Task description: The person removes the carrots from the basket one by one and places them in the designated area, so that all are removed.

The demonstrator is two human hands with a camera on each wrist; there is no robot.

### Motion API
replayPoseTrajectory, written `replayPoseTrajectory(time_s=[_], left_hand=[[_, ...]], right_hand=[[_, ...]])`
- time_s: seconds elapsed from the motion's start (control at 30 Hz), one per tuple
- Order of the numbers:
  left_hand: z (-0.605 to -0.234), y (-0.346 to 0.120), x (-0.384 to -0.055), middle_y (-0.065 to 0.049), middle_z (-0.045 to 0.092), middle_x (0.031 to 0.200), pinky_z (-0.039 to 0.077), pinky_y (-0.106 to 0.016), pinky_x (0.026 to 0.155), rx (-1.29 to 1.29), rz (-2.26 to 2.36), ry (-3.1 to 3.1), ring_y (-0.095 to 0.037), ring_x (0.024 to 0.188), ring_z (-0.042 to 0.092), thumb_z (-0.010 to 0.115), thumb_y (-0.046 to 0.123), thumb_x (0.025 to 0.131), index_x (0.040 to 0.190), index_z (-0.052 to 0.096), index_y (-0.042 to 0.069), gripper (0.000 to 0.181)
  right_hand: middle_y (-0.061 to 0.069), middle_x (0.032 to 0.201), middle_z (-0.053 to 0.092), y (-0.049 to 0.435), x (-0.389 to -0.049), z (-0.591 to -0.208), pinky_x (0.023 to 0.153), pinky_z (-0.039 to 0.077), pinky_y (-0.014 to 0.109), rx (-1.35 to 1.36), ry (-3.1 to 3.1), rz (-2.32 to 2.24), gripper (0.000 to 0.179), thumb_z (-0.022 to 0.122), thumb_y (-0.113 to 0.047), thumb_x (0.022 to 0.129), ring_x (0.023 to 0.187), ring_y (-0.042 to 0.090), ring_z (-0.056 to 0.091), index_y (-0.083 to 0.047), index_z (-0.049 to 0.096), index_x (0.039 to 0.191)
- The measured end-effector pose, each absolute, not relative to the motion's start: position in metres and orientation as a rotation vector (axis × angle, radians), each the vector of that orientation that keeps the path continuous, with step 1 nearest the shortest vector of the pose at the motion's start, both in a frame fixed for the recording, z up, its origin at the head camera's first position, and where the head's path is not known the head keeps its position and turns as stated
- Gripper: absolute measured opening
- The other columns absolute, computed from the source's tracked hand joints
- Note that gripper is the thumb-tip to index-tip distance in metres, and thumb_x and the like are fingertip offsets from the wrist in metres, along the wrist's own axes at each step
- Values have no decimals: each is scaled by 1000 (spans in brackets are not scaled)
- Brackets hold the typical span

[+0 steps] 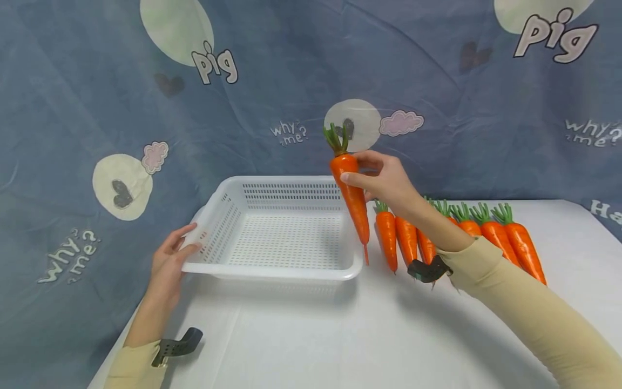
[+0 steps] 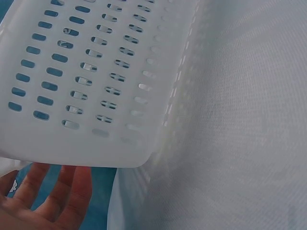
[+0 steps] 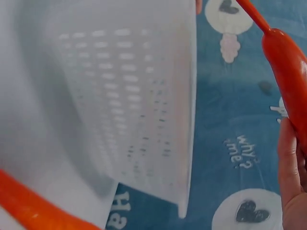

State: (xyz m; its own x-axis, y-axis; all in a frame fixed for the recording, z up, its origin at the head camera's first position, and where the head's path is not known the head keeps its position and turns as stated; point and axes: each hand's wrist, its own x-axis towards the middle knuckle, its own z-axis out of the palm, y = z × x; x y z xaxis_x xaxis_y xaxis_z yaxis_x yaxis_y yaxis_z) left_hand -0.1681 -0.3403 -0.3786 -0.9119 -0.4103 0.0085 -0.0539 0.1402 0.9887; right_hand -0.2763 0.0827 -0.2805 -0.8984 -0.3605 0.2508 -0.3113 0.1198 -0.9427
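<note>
An orange carrot point(image 1: 351, 194) with a green stem is pinched near its top in my right hand point(image 1: 384, 181); it hangs tip down, slightly tilted, over the right rim of a white plastic basket point(image 1: 286, 273). In the right wrist view the carrot point(image 3: 288, 72) and my fingers point(image 3: 288, 167) show at the right, beside the basket wall point(image 3: 139, 96). My left hand point(image 1: 167, 265) grips the basket's left rim, thumb on top. The left wrist view shows those fingers point(image 2: 62, 196) under the rim, beside the slotted wall point(image 2: 91, 81). Nothing lies inside the basket.
Several carrots point(image 1: 386, 237) lie in a row to the right of the basket on the white table point(image 1: 291, 335), partly hidden by my right forearm. Behind the table hangs a blue printed cloth point(image 1: 272, 70). Black straps point(image 1: 430, 269) sit at both wrists.
</note>
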Motion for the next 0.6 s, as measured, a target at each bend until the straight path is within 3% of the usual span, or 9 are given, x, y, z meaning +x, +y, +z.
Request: replayPoseTrajectory(time_s=[0.6], left_hand=[[-370, -335, -164, 5, 55, 119, 50, -19, 72, 457, -1913, -2092, -11, 103, 55, 64, 10, 94, 142, 52, 18, 50]], right_hand=[[5, 126, 60, 132, -265, -300, 71, 55, 39, -477, 2472, -1763, 57, 74, -44, 86, 106, 23, 63, -14, 58, 131]])
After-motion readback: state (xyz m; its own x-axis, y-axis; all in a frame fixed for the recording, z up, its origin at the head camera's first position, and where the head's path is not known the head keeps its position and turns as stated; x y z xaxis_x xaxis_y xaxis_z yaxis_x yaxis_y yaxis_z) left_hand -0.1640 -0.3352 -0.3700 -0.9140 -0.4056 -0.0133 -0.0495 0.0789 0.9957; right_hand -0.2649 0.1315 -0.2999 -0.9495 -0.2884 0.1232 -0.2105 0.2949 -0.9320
